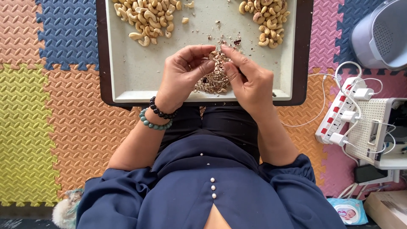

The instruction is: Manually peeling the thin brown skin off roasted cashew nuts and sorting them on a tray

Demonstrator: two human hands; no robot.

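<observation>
On the tray (127, 80), left hand (182, 76) and right hand (250, 82) pinch a cashew (213, 55).

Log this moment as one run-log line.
left hand: pinching nut | right hand: pinching same nut | below: husk pile | tray: two cashew heaps

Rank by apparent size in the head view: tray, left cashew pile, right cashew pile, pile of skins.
1. Tray, clearly largest.
2. Left cashew pile.
3. Right cashew pile and pile of skins: unsure, cropped or hidden by hands.
</observation>
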